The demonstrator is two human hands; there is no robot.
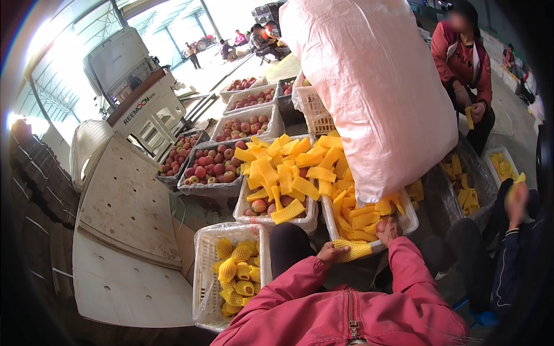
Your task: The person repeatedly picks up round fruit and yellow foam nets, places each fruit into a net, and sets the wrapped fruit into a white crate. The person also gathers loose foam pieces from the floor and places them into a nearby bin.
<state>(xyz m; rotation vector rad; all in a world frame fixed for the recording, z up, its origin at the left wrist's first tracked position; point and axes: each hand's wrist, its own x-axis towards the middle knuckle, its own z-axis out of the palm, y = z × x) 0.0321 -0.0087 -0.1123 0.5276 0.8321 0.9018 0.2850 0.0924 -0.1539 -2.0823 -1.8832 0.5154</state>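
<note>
My left hand (332, 253) holds a yellow foam net sleeve (352, 251), stretched out sideways over the near rim of a lined crate (412, 221). My right hand (387, 231) grips an apple (381, 225) at that crate's near right side, just above and right of the sleeve. Flat yellow foam sleeves (363, 218) fill the crate. Left of it, another lined crate (309, 222) holds apples under a heap of loose sleeves (283, 173). By my left knee, a white plastic crate (201, 264) contains apples wrapped in yellow foam nets (236, 270).
A large pink stuffed bag (381, 95) leans over the crates ahead. Crates of bare apples (212, 164) stand ahead to the left, beside perforated boards (130, 203) and a white machine (151, 112). Co-workers (465, 73) sit at the right, one's hand (517, 205) close by.
</note>
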